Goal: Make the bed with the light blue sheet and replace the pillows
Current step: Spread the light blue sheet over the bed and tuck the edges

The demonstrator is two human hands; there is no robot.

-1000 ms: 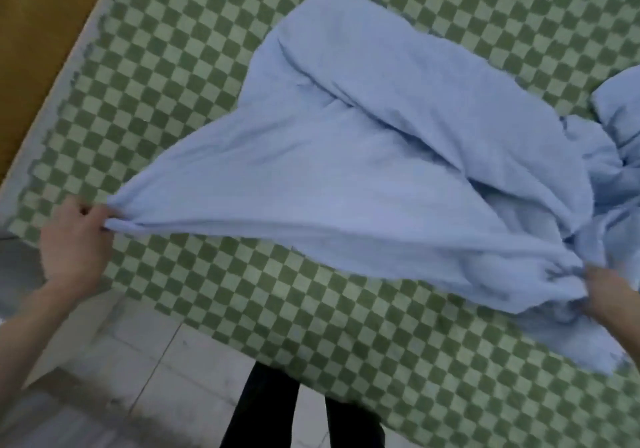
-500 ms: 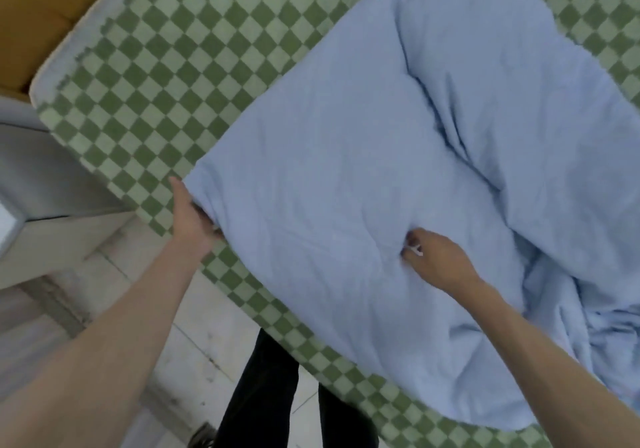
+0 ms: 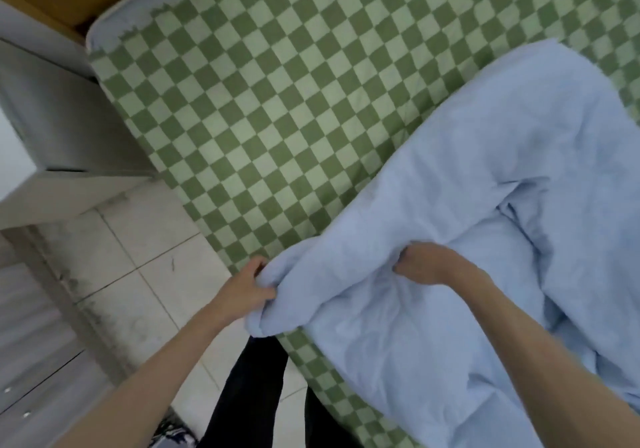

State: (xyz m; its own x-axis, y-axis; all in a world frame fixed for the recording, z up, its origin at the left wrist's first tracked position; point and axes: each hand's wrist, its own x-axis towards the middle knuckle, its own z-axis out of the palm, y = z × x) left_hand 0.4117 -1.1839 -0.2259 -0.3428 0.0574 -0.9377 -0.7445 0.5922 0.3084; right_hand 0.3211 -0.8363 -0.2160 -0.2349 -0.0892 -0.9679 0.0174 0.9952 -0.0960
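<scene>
Head view: light blue sheet (image 3: 485,205) bunched in curled fingers of left hand (image 3: 247,290) and right hand (image 3: 424,264).

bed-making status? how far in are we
Early. Done: the light blue sheet is on the bed, but bunched over the near right part only. In hand: the left hand grips a gathered edge at the bed's near side, and the right hand grips a fold further in. Left: most of the green checkered mattress cover is bare, so spreading remains. No pillows are in view.
</scene>
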